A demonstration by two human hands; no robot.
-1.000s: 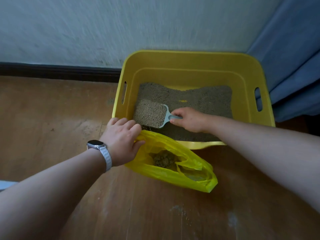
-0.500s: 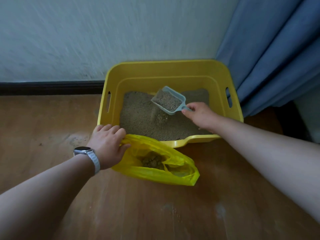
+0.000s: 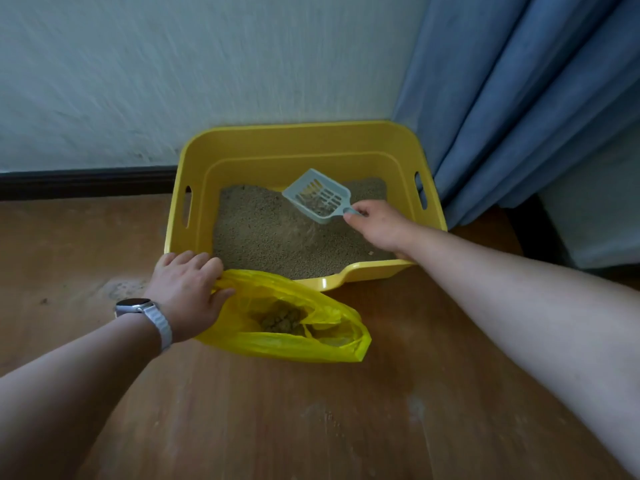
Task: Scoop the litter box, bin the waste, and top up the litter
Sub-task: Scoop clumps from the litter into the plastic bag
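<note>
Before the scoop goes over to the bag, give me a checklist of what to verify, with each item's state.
1. Right hand grips the scoop by its handle: ok.
2. Loose litter has sifted out through the slots: ok, only a small dark bit remains near the handle end.
3. Whether that remnant is waste or litter: cannot tell.
4. Left hand holds the yellow bag at its edge: ok.
5. Bag mouth is open, clumps visible inside: ok.
6. Bag lies on the floor right against the litter box front lip: ok.
</note>
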